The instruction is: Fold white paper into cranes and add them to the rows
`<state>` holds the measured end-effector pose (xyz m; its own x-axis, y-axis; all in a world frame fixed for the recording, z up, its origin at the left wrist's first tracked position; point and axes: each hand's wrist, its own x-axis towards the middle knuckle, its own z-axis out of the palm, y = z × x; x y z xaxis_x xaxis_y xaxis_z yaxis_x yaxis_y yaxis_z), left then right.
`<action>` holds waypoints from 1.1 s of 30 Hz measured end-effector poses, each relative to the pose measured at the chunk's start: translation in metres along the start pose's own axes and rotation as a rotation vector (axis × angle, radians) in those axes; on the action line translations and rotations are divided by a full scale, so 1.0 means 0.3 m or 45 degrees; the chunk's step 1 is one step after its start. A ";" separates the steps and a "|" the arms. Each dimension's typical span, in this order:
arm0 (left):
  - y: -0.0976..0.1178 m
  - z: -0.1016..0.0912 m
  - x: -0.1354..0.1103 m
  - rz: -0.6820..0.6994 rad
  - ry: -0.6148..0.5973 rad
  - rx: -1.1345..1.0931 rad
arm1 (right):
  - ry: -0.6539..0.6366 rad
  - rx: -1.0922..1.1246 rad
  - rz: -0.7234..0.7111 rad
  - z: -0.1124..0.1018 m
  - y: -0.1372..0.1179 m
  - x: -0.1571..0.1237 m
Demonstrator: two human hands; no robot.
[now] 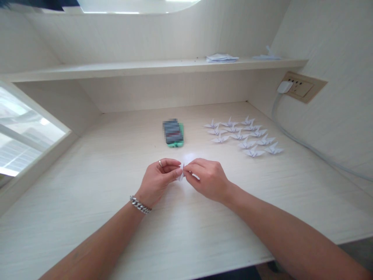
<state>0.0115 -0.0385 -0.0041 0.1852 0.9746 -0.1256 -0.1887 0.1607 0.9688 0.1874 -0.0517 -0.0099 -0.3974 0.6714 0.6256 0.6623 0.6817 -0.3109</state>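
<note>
A small piece of folded white paper [181, 177] is held just above the desk, between both hands. My left hand [160, 177], with a ring and a chain bracelet, pinches it from the left with thumb and fingers. From the right, my right hand [208, 178] pinches its other edge with the fingertips. Fingers cover most of the paper, so its exact shape is hidden. Beyond my right hand, several white paper cranes [239, 135] stand grouped in loose rows on the desk.
A phone in a green case [175, 144], its screen blurred, lies behind my hands. Paper sheets [222, 58] rest on the shelf [131, 70] above. At the right, a white cable [305, 144] runs from a wall socket [305, 87] along the desk [87, 202].
</note>
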 end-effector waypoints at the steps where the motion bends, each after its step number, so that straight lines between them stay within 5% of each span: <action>1: -0.001 0.001 0.000 -0.001 0.006 -0.020 | 0.005 0.017 0.007 0.001 -0.001 0.000; 13: -0.008 0.004 0.000 0.094 0.039 -0.080 | 0.093 0.163 0.059 0.001 -0.012 -0.009; 24: -0.030 0.000 0.003 0.307 0.076 -0.052 | 0.173 0.484 0.383 0.007 -0.036 0.004; 33: -0.024 0.002 -0.003 0.372 0.053 -0.040 | 0.041 0.859 0.757 -0.012 -0.056 0.024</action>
<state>0.0132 -0.0407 -0.0107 0.0788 0.9858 0.1480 -0.2580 -0.1232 0.9583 0.1757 -0.0594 0.0026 -0.0831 0.9663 0.2438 0.2349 0.2567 -0.9375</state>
